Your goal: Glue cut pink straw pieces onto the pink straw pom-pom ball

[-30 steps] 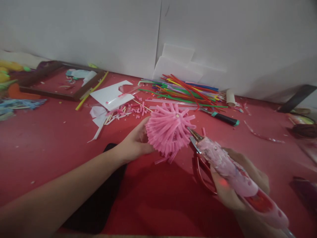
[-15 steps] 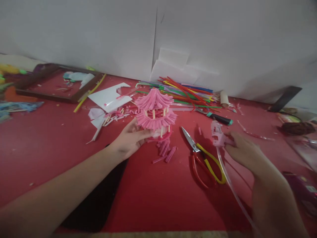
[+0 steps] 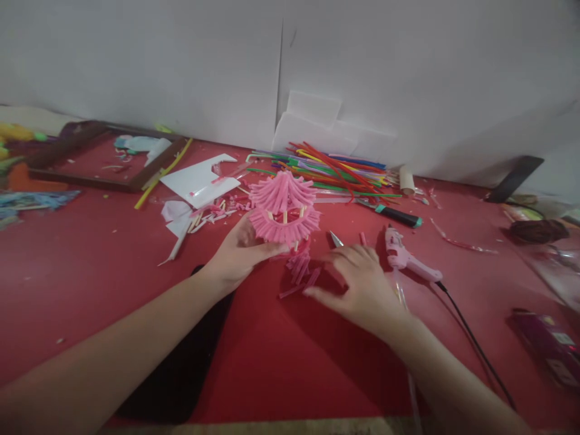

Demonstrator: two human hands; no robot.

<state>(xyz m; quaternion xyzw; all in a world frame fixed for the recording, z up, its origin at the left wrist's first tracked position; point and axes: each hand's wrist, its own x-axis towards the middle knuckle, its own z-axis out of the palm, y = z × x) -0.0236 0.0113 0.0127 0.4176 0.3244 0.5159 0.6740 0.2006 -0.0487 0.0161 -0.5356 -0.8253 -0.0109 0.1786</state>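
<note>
My left hand grips the base of a small pink pagoda model, which has two fringed roof tiers and thin pale stick posts. Just below it on the table lie several short pink pipe cleaner pieces. Over the scissors, my right hand reaches toward these pieces with its thumb and fingers apart and nothing in it. Only the tip of the scissors shows past that hand. A pink glue gun lies to the right, a clear glue stick trailing from it.
Behind the model lies a pile of coloured pipe cleaners. A utility knife rests at the right of it. Cut white card, a dark frame and a black flat object are on the left. A black cord runs right.
My right hand has let go of the glue gun, leaving it on the table, and moved left over the scissors toward the pink pieces. The pagoda model now tilts slightly more toward me.
</note>
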